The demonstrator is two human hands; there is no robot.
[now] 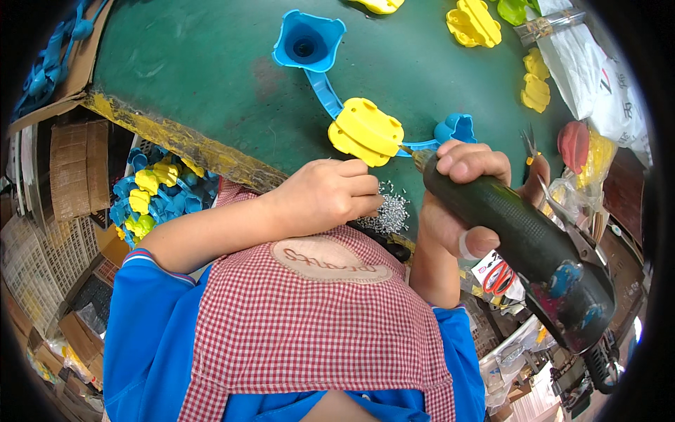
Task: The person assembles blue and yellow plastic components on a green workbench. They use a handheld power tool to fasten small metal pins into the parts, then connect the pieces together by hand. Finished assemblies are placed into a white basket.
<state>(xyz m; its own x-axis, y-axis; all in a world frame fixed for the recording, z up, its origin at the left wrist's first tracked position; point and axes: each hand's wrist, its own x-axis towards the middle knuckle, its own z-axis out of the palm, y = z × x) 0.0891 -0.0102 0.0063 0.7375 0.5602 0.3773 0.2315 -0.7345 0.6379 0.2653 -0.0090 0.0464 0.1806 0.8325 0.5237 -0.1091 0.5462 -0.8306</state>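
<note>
My right hand [464, 193] grips a dark electric screwdriver [524, 243], its tip against the right side of a yellow flower-shaped plastic piece [364, 131]. That piece sits on a blue plastic toy part [309, 43] with a funnel end and a curved arm. My left hand [327, 193] has its fingers curled, with the fingertips at a small heap of silver screws [391, 213] just below the yellow piece. Whether a screw is pinched in those fingers cannot be seen.
Green table top [204, 77] with a worn yellow edge strip [183, 144]. More yellow pieces [473, 22] and white bags [594, 70] lie at the far right. A bin of blue and yellow parts [156, 193] stands below the table on the left. Cardboard boxes [70, 63] at far left.
</note>
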